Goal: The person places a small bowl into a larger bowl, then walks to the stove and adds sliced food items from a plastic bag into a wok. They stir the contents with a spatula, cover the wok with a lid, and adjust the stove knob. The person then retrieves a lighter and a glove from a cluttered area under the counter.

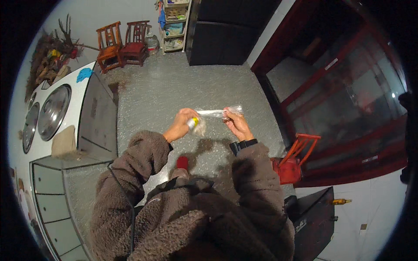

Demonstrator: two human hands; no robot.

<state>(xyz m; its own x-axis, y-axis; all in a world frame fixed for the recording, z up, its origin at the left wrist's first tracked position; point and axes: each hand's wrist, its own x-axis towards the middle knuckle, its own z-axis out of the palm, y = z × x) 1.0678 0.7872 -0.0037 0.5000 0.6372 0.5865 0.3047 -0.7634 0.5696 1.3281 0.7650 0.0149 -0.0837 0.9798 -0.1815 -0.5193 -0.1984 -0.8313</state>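
Between my two hands a clear plastic bag (211,113) with a white band is stretched crosswise over the floor. My left hand (183,122) is closed around its left end, where a small white and yellow item (193,124) shows; I cannot make out what it is. A pale, blurred piece of the bag hangs below these fingers. My right hand (235,122) pinches the crumpled right end of the plastic, with thumb and fingers pressed together and a black band on the wrist.
A white stove (91,115) with round metal lids stands left, near firewood (56,56). Wooden chairs (109,52) and a shelf rack (174,30) line the far wall by a black cabinet (217,39). Right are dark red doors (331,117), a red chair (287,169) and a black box (313,226).
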